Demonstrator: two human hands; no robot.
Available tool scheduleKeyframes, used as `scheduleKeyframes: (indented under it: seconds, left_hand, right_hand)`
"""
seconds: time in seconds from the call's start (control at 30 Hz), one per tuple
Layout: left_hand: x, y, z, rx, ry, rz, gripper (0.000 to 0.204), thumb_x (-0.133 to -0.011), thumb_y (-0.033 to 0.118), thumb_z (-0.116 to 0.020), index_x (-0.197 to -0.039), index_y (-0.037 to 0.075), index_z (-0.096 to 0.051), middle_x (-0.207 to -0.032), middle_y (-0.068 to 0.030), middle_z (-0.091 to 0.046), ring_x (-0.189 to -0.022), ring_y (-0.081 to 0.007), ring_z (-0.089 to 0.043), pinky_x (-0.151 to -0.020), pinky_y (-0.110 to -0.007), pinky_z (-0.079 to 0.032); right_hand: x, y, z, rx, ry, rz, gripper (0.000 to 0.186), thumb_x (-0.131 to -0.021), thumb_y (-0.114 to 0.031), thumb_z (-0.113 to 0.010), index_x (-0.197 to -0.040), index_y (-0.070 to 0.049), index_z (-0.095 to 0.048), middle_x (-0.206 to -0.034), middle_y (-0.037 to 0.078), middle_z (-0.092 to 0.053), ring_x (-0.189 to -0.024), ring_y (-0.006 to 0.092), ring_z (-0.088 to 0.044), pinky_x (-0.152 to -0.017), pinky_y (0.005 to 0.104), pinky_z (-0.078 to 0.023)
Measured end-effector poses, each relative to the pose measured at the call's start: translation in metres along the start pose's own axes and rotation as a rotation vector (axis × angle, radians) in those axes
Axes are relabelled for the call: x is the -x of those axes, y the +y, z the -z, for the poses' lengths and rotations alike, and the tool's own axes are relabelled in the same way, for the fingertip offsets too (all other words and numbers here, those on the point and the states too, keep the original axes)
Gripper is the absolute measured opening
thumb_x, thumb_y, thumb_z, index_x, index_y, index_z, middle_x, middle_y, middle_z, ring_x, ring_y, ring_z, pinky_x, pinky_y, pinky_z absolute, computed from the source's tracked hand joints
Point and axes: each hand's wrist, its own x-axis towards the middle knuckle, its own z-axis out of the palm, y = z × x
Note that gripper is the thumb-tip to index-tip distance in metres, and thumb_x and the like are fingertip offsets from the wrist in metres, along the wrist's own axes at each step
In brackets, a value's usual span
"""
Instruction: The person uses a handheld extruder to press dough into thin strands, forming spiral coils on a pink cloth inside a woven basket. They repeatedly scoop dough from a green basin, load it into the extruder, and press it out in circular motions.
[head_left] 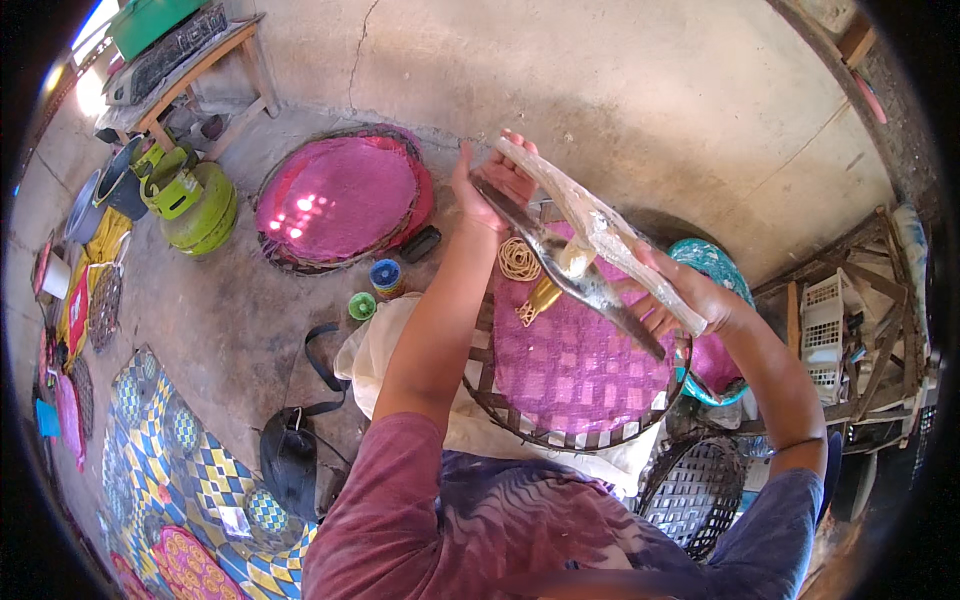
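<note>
Head view: the right hand [690,295] has its grip closed round a pale bar [590,225] near its lower end. The left hand [500,185] touches its upper end; I cannot tell whether that grip is closed. A dark bar [560,268] slants alongside. Below both bars, pink cloth [590,375] lines a woven basket [478,388], with coiled tan bands [518,260] on it. Farther off stand a green gas cylinder [205,220] and a wooden counter [205,65].
</note>
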Motion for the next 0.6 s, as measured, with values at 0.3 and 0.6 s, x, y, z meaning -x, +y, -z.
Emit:
scheduleKeyframes:
  seconds: [0.3,0.6]
  left_hand:
    - [0.014,-0.002,-0.059,-0.129,-0.096,-0.083,0.062,-0.091,0.063,-0.037,-0.106,0.005,-0.053,-0.101,-0.0107,-0.058,-0.101,-0.0314,-0.055,-0.088,-0.044,-0.046]
    - [0.008,0.003,-0.079,-0.268,-0.076,-0.1,0.064,-0.091,0.066,-0.035,-0.102,0.006,-0.054,-0.092,-0.01,-0.059,-0.092,-0.0311,-0.056,-0.079,-0.042,-0.047]
  right_hand:
    - [0.04,-0.017,-0.03,0.09,0.141,0.045,0.074,-0.088,-0.069,-0.047,-0.13,-0.009,-0.054,-0.098,0.012,-0.061,-0.073,0.016,-0.058,-0.063,0.0287,-0.049]
    - [0.021,0.006,-0.033,0.209,0.209,0.189,0.077,-0.091,-0.07,-0.038,-0.103,0.0,-0.066,-0.081,0.01,-0.064,-0.067,0.0148,-0.057,-0.056,0.0286,-0.045]
